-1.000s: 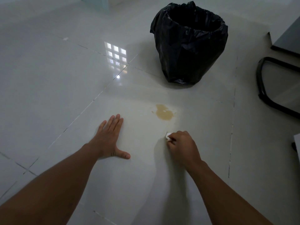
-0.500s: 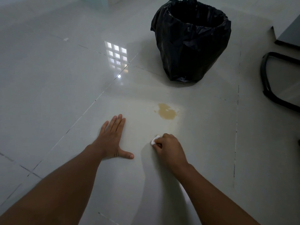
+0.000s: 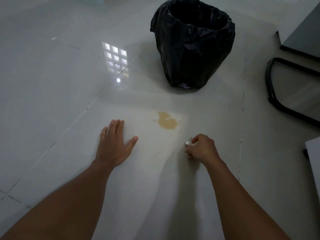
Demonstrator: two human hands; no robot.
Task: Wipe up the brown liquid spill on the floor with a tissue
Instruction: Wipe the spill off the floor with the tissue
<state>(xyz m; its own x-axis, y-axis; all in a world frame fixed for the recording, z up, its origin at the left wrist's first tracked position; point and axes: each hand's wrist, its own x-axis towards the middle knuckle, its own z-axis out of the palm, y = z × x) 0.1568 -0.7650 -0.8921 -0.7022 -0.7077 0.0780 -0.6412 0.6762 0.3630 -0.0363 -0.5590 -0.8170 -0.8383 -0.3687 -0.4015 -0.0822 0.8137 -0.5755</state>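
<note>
A small brown puddle (image 3: 167, 121) lies on the glossy white floor tiles (image 3: 52, 94), in the middle of the view. My right hand (image 3: 201, 147) is closed around a white crumpled tissue (image 3: 187, 143), low over the floor just to the right of and nearer than the puddle; only a bit of the tissue shows past the fingers. My left hand (image 3: 113, 144) is pressed flat on the floor with fingers spread, to the left of the puddle.
A bin lined with a black bag (image 3: 192, 42) stands on the floor beyond the puddle. A black curved metal frame (image 3: 277, 94) and a grey furniture edge (image 3: 304, 37) are at the right. A pale object's corner (image 3: 314, 160) shows at the right edge.
My right hand with the tissue slid left over the floor, then back to the right, staying nearer than the puddle. The left hand stays planted. The puddle looks the same.
</note>
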